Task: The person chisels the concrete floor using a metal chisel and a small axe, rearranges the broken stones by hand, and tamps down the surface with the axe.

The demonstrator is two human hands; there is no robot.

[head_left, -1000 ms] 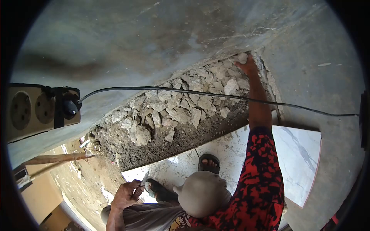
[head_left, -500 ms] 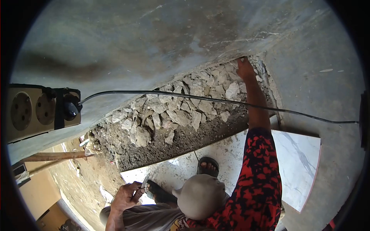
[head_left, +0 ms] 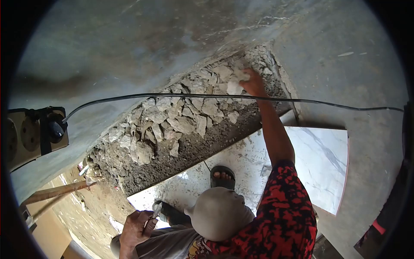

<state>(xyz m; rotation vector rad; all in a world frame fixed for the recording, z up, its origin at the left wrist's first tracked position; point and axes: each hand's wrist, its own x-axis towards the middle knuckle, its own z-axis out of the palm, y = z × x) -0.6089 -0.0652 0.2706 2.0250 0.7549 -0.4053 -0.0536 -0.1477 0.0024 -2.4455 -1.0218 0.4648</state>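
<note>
Broken stones [head_left: 181, 125] lie over dark, crumbly soil [head_left: 151, 168] in a strip along the wall. My right hand [head_left: 254, 84] is over the upper right of this rubble, its fingers closed round a pale stone [head_left: 242, 74] that is blurred. A whiter stone [head_left: 234, 88] lies just below those fingers. At the lower left, above the grey trousers, my left hand [head_left: 137, 226] is closed on a small, shiny grey piece [head_left: 157, 208], too unclear to name. Pale tiles [head_left: 241, 162] border the soil.
A black cable [head_left: 189, 95] crosses the view from a socket strip [head_left: 30, 134] at the left. Sandalled feet [head_left: 223, 176] stand on the tiles, near a beige cap [head_left: 217, 213]. A marbled tile [head_left: 321, 162] lies at the right, and wooden poles [head_left: 60, 192] at the lower left.
My right hand has moved from the far corner by the wall down and left over the stones. My left hand stays low, still closed. The view has shifted slightly.
</note>
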